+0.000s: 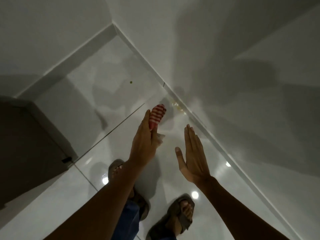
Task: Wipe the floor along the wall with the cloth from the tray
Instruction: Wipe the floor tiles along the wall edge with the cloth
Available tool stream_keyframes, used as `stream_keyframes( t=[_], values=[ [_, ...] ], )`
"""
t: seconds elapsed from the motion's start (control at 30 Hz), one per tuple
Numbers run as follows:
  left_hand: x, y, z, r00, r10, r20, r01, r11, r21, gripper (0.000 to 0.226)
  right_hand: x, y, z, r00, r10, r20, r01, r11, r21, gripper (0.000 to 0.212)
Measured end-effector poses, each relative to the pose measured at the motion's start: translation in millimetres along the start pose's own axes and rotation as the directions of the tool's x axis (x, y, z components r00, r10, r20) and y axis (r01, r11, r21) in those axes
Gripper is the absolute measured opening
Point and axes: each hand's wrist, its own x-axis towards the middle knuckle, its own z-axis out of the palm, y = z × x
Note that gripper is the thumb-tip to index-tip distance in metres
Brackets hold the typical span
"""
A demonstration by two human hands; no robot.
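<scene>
L hand (144, 142) grips striped cloth (156, 116), which sticks out past fingertips, prob. above floor (52, 196). R hand (194, 156) flat, open, empty, near wall (242, 84).

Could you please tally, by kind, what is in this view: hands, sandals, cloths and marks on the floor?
Hands: 2, left hand, right hand
Sandals: 2
Striped cloth: 1
Floor marks: 2, green speck, yellowish spill
Total: 7
</scene>
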Motion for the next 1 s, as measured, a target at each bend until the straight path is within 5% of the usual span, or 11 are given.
stream_keyframes(
  t=[0.17, 0.33, 0.57, 0.8, 1.0],
  values=[
    [67.9, -46.2, 41.7, 0.997, 0.077, 0.000, -0.076, 0.994, 0.073, 0.097, 34.3, 71.0, 67.6, 0.997, 0.031, -0.069, -0.037, 0.996, -0.082, 0.086],
    [141.7, -83.8, 96.5, 0.948, 0.266, -0.176, -0.243, 0.959, 0.143, 0.052, 41.6, 142.3, 112.3, 0.998, 0.024, -0.057, -0.031, 0.991, -0.133, 0.089],
    [161.6, -127.0, 171.2, 0.891, 0.439, -0.112, -0.353, 0.829, 0.434, 0.051, 45.6, 175.3, 132.9, 0.960, -0.130, -0.248, 0.079, 0.975, -0.206, 0.081],
    [163.5, -145.5, 173.5, 0.812, 0.556, -0.180, -0.454, 0.794, 0.404, 0.044, 44.7, 182.8, 137.3, 0.954, -0.123, -0.272, 0.079, 0.983, -0.167, 0.082],
    [162.9, -153.5, 160.3, 0.814, 0.553, -0.178, -0.450, 0.794, 0.409, 0.045, 44.7, 180.3, 137.5, 0.957, -0.127, -0.262, 0.086, 0.983, -0.160, 0.078]
  ],
)
